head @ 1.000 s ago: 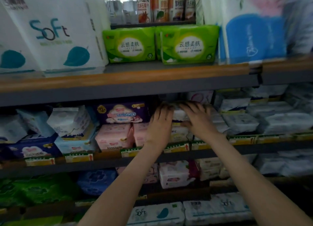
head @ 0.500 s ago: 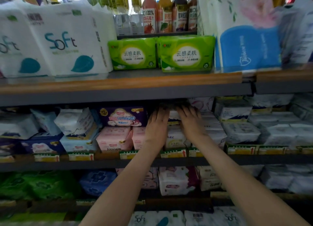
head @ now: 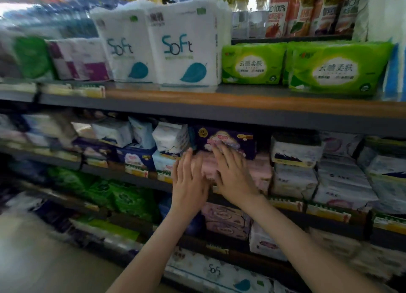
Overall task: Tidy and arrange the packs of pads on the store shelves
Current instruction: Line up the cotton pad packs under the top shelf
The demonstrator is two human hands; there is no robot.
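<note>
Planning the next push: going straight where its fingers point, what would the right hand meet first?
Probably the purple pack atop the pink packs; the fingertips of the right hand seem to touch its front, though depth is unclear.

The shelves (head: 241, 105) are being viewed close up by one wide-angle head-worn camera, which is being pointed forward, slightly downward and obliquely leftward along them.

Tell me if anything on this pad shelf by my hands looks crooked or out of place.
Yes. Left of the purple pack, three packs sit askew on the dark blue packs. A white pack, a light blue pack and a second white pack lean at different angles, unlike the neat white stacks at right.
</note>
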